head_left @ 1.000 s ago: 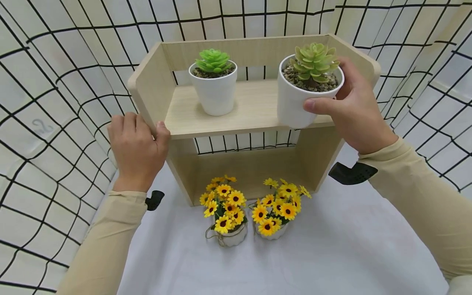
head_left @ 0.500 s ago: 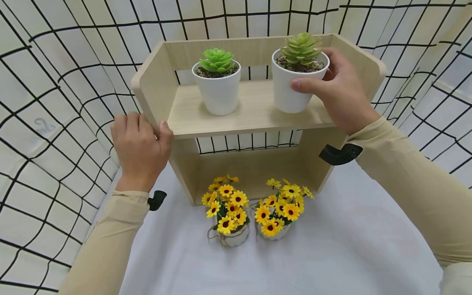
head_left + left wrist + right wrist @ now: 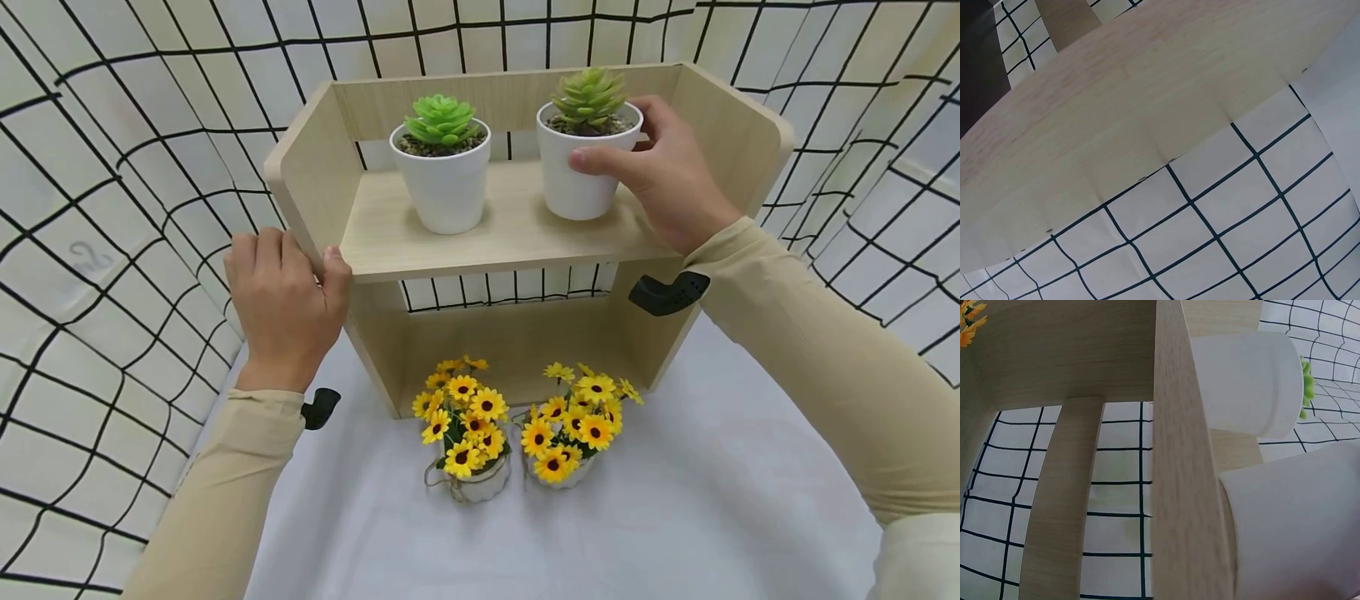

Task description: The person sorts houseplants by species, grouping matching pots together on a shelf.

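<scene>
A: Head view: the right grip (image 3: 671, 179) is wrapped around the right pot (image 3: 577, 190), which is upright at the shelf (image 3: 517, 237), at its upper deck.

B: And the left pot (image 3: 442, 196) stands just beside it, with a gap. If that grip swings over too far, I reckon they knock and one tips.

A: The left grip (image 3: 285, 304) is curled around the shelf's left side. Should it slacken, a bump might shift everything up there.

B: With the flowers (image 3: 487, 405) below, on the white cloth (image 3: 510, 550). A pot slipping over the front edge could land on them.

A: Left wrist view?

B: Pale wood up close, likely the shelf's side, with mesh (image 3: 1191, 202) beyond. No fingers show, so from there I can't tell that hold.

A: Right wrist view puts the right pot's base close to the front edge. I can't tell whether it sits flat.

B: Then releasing it unevenly could topple it.
</scene>
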